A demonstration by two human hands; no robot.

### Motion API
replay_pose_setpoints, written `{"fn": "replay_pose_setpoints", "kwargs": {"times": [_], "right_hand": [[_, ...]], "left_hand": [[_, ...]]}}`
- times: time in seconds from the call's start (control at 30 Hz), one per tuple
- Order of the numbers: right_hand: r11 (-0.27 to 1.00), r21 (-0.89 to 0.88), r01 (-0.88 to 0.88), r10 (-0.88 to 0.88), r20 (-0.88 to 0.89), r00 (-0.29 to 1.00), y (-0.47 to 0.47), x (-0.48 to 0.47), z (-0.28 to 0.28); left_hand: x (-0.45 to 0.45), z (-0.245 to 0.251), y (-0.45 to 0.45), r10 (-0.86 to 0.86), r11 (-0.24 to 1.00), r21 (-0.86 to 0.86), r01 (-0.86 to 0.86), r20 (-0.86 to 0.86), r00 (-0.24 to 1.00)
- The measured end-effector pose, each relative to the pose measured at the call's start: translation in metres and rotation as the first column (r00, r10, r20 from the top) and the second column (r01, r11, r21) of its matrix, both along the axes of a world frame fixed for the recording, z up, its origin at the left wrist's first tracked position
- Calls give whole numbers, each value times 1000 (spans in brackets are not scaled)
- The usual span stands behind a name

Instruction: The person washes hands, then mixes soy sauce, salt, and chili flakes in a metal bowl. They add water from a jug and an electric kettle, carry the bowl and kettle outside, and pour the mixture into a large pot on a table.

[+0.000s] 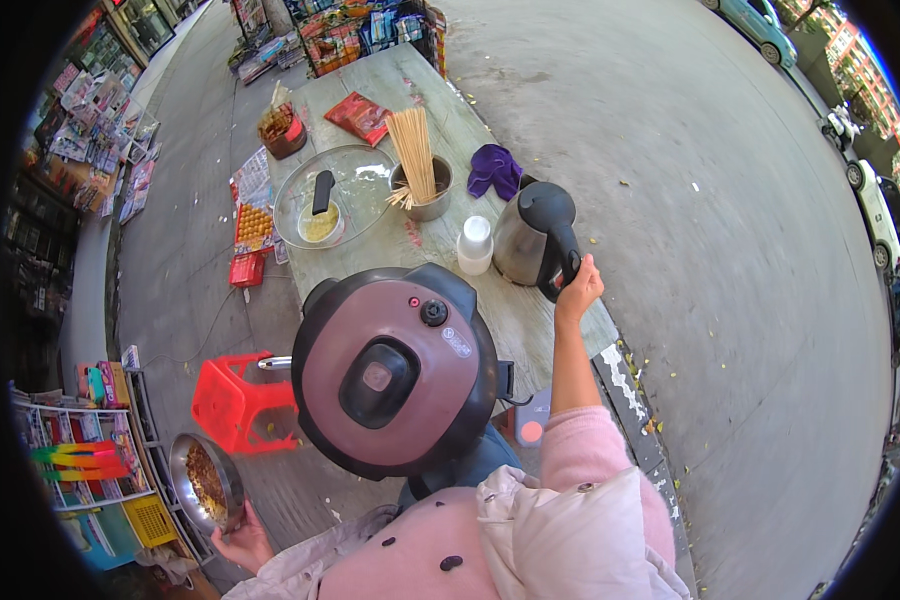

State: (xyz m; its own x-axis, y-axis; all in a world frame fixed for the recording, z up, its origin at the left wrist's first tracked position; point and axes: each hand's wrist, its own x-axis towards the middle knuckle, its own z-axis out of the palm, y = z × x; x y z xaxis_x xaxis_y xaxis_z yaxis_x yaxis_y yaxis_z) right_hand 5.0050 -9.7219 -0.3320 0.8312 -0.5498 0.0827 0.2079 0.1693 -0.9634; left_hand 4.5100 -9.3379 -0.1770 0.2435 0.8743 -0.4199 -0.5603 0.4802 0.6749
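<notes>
On the right, my right hand (580, 291) grips the black handle of a steel electric kettle (517, 244), which is upright at the table's right side. At the lower left, my left hand (244, 538) holds a steel bowl (229, 480) by its rim; reddish-brown crumbly food lies inside. Between my arms, nearest me, is a closed pressure cooker (435, 390) with a mauve lid. White plastic cups (475, 251) stand just left of the kettle, and a purple cloth (494, 171) lies behind it. A metal pot (441, 196) holds many wooden skewers (412, 150).
A glass lid (360, 217) covers or overlaps a small tub (322, 229) on the table (375, 75). Behind are a red packet (358, 118) and a jar of dark sauce (283, 135). A red plastic stool (229, 401) stands left of the cooker; shop racks (90, 480) line the left.
</notes>
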Motion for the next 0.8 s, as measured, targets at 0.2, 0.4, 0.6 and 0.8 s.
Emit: {"fn": "replay_pose_setpoints", "kwargs": {"times": [0.2,0.4,0.6,0.8], "right_hand": [[915,-404,13,-24,-22,999,0,24,9],[733,-555,-394,291,-268,919,36,-64,-14],[457,-659,-597,367,-472,802,88,-8,-66],[277,-668,-691,221,-655,722,119,37,-58]], "left_hand": [[-12,-3,3,57,998,30,-57,10,998],[-12,-6,-1,81,993,-90,-73,89,993],[-18,-4,-16,96,994,-54,-93,62,993],[-22,0,-31,100,995,12,-100,-1,995]]}}
